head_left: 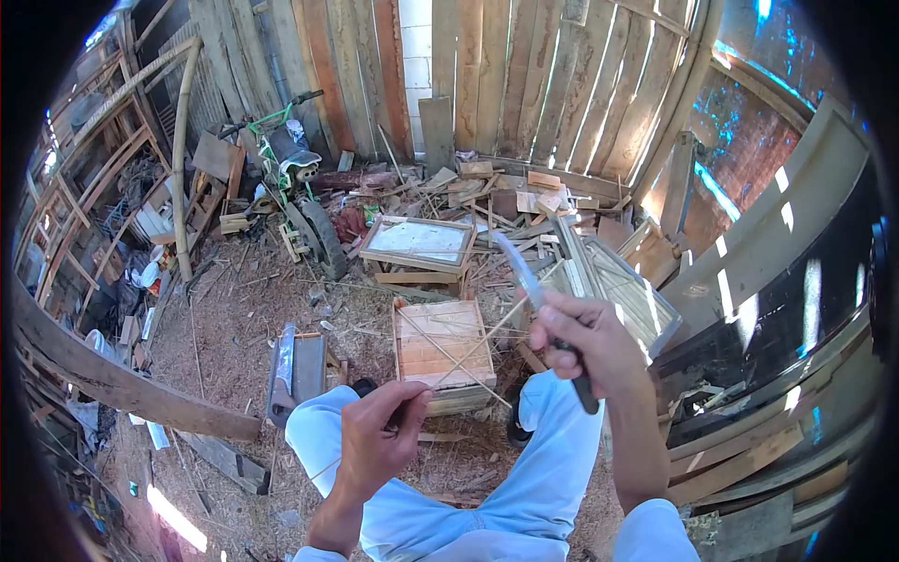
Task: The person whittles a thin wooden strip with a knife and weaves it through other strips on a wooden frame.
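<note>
Stick is out in front of the lap, above the wooden box, slanting up from the left hand toward the knife. Left hand: I see thumb and forefinger pinching the stick, other fingers curled in; a thin length also trails out below the hand, over the thigh. Right hand: fingers wrapped round the knife's dark handle, blade pointing up and to the left. Stick reaches the blade area near the right hand, but from my feed I can't tell if the edge is touching it. Second stick lies across the box and crosses the first one in my view. Box sits on the floor between the feet, past the knees of the pale blue trousers. To its left I have a saw lying by a grey panel. Farther out: framed board, scrap wood heaped against the plank wall, small bike with green bars on the left
</note>
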The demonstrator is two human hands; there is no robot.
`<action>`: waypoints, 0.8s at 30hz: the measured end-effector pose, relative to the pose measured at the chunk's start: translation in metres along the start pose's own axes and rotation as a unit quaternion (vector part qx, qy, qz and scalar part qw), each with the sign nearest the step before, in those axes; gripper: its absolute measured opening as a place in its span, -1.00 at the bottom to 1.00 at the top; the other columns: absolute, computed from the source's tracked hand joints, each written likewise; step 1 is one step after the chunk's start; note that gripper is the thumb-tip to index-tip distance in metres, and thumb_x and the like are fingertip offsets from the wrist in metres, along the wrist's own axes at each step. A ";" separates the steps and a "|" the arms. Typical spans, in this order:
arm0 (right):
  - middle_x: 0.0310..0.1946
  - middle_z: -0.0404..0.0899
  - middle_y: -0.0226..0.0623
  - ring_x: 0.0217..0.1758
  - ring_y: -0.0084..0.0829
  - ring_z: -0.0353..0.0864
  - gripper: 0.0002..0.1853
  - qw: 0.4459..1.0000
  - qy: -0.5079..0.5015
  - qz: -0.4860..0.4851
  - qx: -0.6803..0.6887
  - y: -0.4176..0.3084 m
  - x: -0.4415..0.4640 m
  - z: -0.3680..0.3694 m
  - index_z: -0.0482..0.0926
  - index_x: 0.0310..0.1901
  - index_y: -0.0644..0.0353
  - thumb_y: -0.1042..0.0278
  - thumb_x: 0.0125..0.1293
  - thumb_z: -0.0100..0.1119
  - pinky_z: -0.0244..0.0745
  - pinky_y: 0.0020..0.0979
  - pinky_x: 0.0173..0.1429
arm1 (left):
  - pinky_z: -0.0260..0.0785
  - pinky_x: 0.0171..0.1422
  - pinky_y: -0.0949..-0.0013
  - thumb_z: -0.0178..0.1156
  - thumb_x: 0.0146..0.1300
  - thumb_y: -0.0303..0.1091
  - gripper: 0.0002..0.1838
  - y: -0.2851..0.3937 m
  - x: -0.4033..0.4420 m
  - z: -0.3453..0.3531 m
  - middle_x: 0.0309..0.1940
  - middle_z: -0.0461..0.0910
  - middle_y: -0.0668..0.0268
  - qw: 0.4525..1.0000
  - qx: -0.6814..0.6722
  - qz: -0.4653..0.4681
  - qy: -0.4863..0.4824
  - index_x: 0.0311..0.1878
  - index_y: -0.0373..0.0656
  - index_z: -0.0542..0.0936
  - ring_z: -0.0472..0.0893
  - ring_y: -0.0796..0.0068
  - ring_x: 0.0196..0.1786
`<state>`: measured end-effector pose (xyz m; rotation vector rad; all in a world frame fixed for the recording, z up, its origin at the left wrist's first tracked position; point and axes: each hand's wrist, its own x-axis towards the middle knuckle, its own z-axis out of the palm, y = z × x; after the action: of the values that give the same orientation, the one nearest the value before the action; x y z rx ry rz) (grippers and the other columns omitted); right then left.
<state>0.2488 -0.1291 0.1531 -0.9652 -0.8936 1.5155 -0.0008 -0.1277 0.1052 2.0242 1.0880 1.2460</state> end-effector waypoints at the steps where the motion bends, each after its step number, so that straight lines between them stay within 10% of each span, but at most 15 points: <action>1: -0.41 0.55 -0.30 -0.63 -0.69 0.28 -0.66 1.000 0.002 0.000 -0.001 0.002 -0.002 0.004 0.47 0.13 0.32 0.38 0.37 0.09 0.17 -0.64 -0.63 | 0.35 -0.42 0.51 0.24 0.16 -0.56 -0.96 -0.003 -0.001 0.001 -0.52 0.62 0.26 1.000 0.001 -0.002 0.003 -0.30 -0.28 0.62 0.57 0.56 -0.51; 24: -0.44 0.57 -0.29 -0.66 -0.72 0.28 -0.63 0.996 0.014 -0.029 -0.086 -0.002 -0.004 -0.003 0.41 0.18 0.31 0.38 0.39 0.04 0.15 -0.65 -0.65 | 0.29 -0.44 0.55 0.24 0.18 -0.53 -0.94 -0.002 0.001 -0.004 -0.54 0.61 0.30 0.999 -0.007 -0.045 -0.011 -0.29 -0.31 0.62 0.51 0.64 -0.52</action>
<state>0.2530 -0.1329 0.1545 -1.0726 -1.0359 1.3900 -0.0051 -0.1262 0.1061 1.9511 1.1430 1.1797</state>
